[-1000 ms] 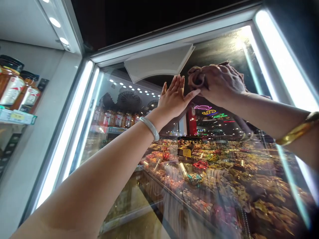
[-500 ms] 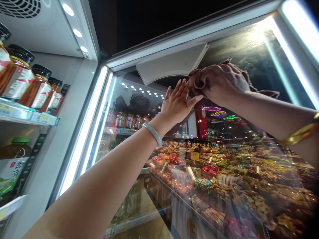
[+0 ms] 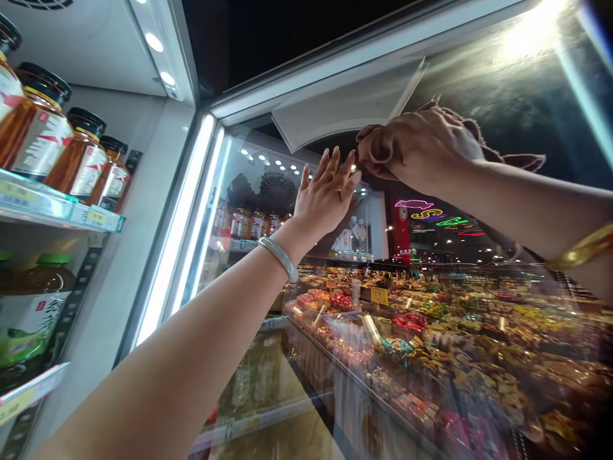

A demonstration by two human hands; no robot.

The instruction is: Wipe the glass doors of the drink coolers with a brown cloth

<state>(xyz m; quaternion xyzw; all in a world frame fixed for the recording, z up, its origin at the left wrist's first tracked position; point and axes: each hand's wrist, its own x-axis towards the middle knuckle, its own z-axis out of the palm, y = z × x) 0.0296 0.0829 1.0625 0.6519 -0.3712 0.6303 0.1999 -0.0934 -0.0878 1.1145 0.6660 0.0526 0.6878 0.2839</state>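
My right hand (image 3: 426, 153) is closed round a bunched brown cloth (image 3: 376, 152) near the top of a glass door (image 3: 479, 358). Loose folds of the cloth stick out past the knuckles and the wrist. Just left of it, my left hand (image 3: 325, 191) is raised with its fingers spread and holds nothing; it is at the glass, though I cannot tell how firmly it touches. A pale bangle (image 3: 279, 259) sits on my left wrist and a gold one (image 3: 582, 249) on the right. A whitish curved panel (image 3: 345, 108) shows behind the hands, with hazy streaks on the glass at upper right.
On the left, shelves (image 3: 48, 201) hold jars (image 3: 45, 128) with black lids and green-capped bottles (image 3: 43, 313). A bright light strip (image 3: 179, 217) runs down the door frame. Through the glass, a long counter of wrapped goods (image 3: 383, 345) is visible, mixed with reflections.
My left hand has shifted a little left, away from the cloth, its fingers more spread. My right hand still grips the cloth near the same spot. The view has tilted slightly.
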